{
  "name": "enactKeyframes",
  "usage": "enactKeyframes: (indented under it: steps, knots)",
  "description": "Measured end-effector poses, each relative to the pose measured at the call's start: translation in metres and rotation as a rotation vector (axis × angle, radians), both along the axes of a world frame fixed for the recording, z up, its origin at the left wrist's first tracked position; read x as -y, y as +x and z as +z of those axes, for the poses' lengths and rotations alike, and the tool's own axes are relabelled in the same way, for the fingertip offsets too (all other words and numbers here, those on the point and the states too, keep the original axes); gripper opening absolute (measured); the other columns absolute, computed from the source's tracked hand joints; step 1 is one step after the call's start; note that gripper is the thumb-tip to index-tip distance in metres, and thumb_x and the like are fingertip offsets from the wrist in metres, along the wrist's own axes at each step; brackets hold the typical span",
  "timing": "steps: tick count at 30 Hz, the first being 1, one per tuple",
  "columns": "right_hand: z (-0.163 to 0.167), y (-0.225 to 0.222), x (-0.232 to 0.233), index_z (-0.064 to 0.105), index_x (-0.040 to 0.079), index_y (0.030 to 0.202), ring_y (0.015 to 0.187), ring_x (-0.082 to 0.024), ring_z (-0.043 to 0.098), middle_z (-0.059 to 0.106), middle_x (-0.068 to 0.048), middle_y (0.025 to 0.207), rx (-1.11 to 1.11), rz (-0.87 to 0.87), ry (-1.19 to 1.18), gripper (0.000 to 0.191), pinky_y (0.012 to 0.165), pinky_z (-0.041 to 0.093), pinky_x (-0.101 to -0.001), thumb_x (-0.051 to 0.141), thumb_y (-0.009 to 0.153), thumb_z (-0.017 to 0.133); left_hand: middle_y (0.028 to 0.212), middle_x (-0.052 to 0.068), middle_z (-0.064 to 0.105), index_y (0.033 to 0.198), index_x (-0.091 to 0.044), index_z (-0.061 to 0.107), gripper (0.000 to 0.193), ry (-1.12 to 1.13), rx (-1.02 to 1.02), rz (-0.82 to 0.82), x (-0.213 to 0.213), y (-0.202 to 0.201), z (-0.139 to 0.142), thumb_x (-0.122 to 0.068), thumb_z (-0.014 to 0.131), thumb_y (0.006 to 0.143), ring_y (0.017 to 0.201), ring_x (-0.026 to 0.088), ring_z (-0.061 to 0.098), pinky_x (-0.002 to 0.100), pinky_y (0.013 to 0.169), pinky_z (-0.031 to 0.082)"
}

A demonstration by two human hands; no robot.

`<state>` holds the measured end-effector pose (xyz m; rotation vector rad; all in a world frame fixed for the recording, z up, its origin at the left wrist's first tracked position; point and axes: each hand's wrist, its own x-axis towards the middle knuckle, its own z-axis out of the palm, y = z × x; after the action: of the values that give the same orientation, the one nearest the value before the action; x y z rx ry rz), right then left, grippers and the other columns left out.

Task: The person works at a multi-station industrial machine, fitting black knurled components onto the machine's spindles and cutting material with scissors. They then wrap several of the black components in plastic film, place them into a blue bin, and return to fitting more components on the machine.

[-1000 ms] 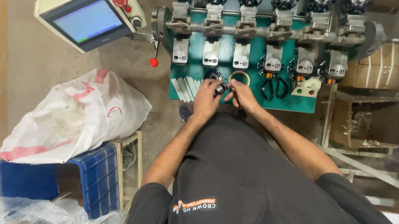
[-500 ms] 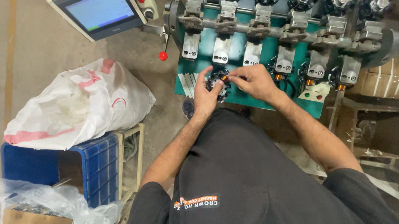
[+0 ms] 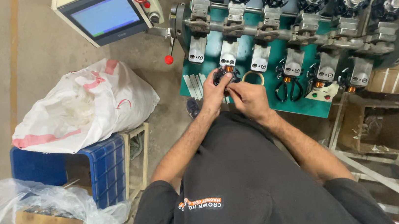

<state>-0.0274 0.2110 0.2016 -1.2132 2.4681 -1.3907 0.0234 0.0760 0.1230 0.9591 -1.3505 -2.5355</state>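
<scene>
**Hands working a small wound part at the green bench**

Both hands meet at the near edge of the green bench [image 3: 213, 56]. The left hand [image 3: 213, 92] is closed around a small black part [image 3: 223, 74] with a copper-coloured winding; the right hand [image 3: 247, 97] pinches at its near side, fingertips touching it. This looks like a fiddly step of dressing the part by hand, calling for a steady hold and fine finger work. The part sits just below the bench's row of grey clamps [image 3: 229, 53], left of the brass ring [image 3: 252, 78] and the scissors [image 3: 289, 88]. Finer detail is hidden.
</scene>
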Motion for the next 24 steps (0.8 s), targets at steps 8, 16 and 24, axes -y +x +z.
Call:
enactKeyframes:
  steps: [8,16,24]
  knots:
    - [-0.103,0.012,-0.008,0.067,-0.002,0.089,0.056,-0.012,0.053,0.063,-0.007,0.07,0.916,-0.375,-0.011,0.026,0.051,0.04,-0.0274,0.019,0.104,0.073,0.103,0.002,0.07,0.124,-0.005,0.066,0.033,-0.111,0.046,-0.066,0.034,0.016,-0.012,-0.017,0.074,0.095,0.08,0.009,0.068,0.029,0.057,0.062]
    - [-0.163,0.018,0.028,0.066,0.005,0.098,0.056,-0.005,0.06,0.069,-0.002,0.081,2.151,-0.694,-0.219,0.019,0.044,0.043,-0.0175,0.023,0.104,0.065,0.088,0.007,0.069,0.103,-0.001,0.065,0.022,0.004,0.27,-0.025,0.089,0.066,-0.04,-0.014,0.076,0.09,0.067,0.015,0.07,0.033,0.054,0.062]
    - [-0.155,0.031,0.051,0.066,0.013,0.092,0.048,-0.004,0.051,0.061,0.004,0.07,1.86,-0.879,-0.291,0.012,0.04,0.036,-0.0196,0.022,0.099,0.063,0.088,0.006,0.066,0.109,-0.001,0.064,0.026,-0.269,0.288,-0.187,0.082,0.088,-0.043,-0.013,0.075,0.088,0.072,0.017,0.065,0.036,0.06,0.057]
